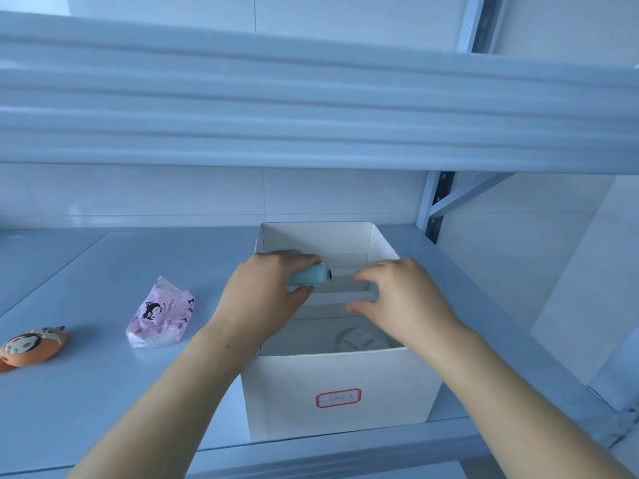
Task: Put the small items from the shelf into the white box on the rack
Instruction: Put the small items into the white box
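The open white box (332,388) stands on the rack shelf (86,382), a red-framed label on its front. My left hand (266,295) hovers over the box's left rim, shut on a small pale-blue object (309,276) with a dark end. My right hand (401,299) is over the box's right side, fingers spread and curled, holding nothing. Inside the box lies a round whitish item (359,340), partly hidden by my right wrist. On the shelf to the left lie a pink cartoon-printed packet (160,314) and an orange cartoon figure (33,345).
An upper shelf beam (311,108) runs across low above the box. The rack's upright post (435,205) and a diagonal brace stand at the back right. A tiled wall closes the back. The shelf's front edge runs just below the box.
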Motion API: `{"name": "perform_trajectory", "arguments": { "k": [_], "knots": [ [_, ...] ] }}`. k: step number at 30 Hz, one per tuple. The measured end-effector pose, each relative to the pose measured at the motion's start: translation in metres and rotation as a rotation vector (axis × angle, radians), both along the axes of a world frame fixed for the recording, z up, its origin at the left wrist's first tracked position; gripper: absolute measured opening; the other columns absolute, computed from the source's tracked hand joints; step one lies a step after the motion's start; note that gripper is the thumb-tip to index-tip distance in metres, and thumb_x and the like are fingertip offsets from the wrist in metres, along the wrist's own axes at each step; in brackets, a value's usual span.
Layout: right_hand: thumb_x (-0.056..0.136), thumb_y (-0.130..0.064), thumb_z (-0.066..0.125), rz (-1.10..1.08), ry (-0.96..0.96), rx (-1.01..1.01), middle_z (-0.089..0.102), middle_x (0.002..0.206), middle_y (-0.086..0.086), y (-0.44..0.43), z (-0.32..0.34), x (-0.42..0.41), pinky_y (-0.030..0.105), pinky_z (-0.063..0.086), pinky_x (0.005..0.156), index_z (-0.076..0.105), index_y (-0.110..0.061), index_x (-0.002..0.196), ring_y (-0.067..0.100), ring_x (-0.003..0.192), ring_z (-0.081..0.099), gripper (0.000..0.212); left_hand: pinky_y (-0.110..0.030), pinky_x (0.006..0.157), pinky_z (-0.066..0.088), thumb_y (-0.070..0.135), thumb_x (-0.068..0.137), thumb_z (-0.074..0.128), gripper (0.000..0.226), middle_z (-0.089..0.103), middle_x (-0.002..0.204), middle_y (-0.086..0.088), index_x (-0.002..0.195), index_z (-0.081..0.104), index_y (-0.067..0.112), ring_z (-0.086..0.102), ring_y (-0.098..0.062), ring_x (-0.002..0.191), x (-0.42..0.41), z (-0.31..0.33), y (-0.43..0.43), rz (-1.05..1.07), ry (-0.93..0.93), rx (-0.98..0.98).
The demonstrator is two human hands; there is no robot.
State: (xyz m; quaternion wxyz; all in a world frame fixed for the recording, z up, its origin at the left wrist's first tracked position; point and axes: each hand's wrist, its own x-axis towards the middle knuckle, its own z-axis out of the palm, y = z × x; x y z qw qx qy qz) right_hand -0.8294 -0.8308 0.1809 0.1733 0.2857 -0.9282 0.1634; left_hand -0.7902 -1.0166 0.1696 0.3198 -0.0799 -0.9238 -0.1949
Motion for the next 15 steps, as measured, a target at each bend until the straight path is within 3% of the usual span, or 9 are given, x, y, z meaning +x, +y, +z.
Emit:
{"name": "perform_trajectory", "arguments": {
  "k": [4,6,15],
  "knots": [
    [0.067,-0.036,0.079,0.038,0.300,-0.159,0.070,0.107,0.004,0.003,-0.001,0.010,0.032,0.053,0.079,0.072,-0.013,0.094,0.020,0.102,0.064,0.036,-0.038,0.064,0.054,0.022,0.077,0.065,0.027,0.071,0.096,0.011,0.100,0.064,0.034,0.063,-0.022,0.082,0.000,0.000,0.000,-0.001,-0.028,-0.015],
    [0.066,-0.034,0.081,0.043,0.361,-0.197,0.071,0.105,0.004,0.003,-0.002,0.015,0.033,0.054,0.076,0.072,-0.013,0.092,0.020,0.100,0.065,0.034,-0.037,0.065,0.053,0.022,0.077,0.065,0.026,0.071,0.096,0.011,0.099,0.064,0.035,0.063,-0.021,0.082,0.000,0.000,0.000,-0.004,-0.042,-0.018],
    [0.079,-0.036,0.067,0.073,0.305,-0.285,0.071,0.098,-0.003,0.012,-0.007,0.028,0.031,0.056,0.068,0.072,-0.017,0.091,0.017,0.093,0.065,0.022,-0.034,0.060,0.053,0.023,0.073,0.062,0.024,0.070,0.080,0.008,0.094,0.062,0.035,0.059,-0.022,0.070,0.001,0.003,0.004,0.052,-0.079,-0.012]
  ]
}}
